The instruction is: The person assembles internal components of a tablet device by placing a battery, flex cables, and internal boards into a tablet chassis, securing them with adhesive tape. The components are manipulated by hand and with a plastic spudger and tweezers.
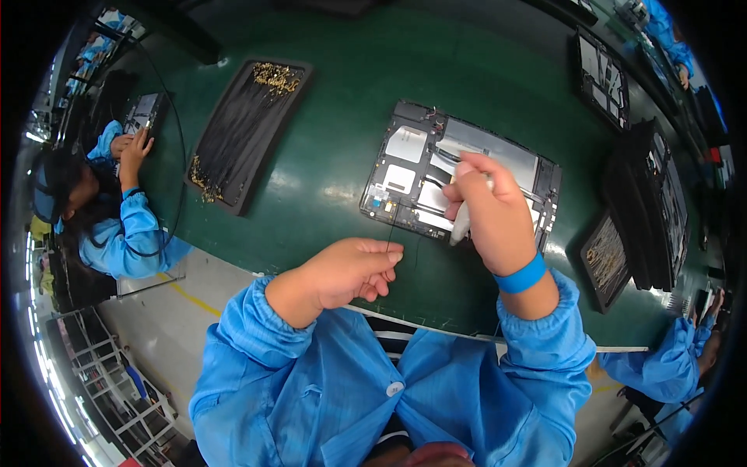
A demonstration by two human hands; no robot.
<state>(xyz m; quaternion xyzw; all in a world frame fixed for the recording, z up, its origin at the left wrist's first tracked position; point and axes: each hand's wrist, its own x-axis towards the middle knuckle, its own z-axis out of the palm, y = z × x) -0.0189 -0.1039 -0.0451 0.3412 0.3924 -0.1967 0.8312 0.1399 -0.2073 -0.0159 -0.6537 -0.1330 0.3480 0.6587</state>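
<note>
1. Pinching a thin black cable, the left hand has thumb and forefinger pressed together just off the near edge of an opened tablet-like device; the other fingers curl loosely.
2. The right hand is closed around a pale, slim tool above the device's middle; the grip hides much of it, so its exact kind cannot be told.
3. The device lies flat on the green worktop, in front of the person and tilted slightly, its inside exposed and silver panels seated in the black frame.
4. Done, as far as it shows: the housing is uncovered, its main inner parts appear to be in place, and the cable reaches the near edge.
5. Left, by judgement: the cable's slack lies outside the frame, so it does not look fully laid in. Whether its far end is connected cannot be made out.
6. Many gold-ended cables lie in a black tray to the left, well apart from the device.
7. More open units stand to the right, among them a stack of dark trays; which are finished cannot be told.
</note>
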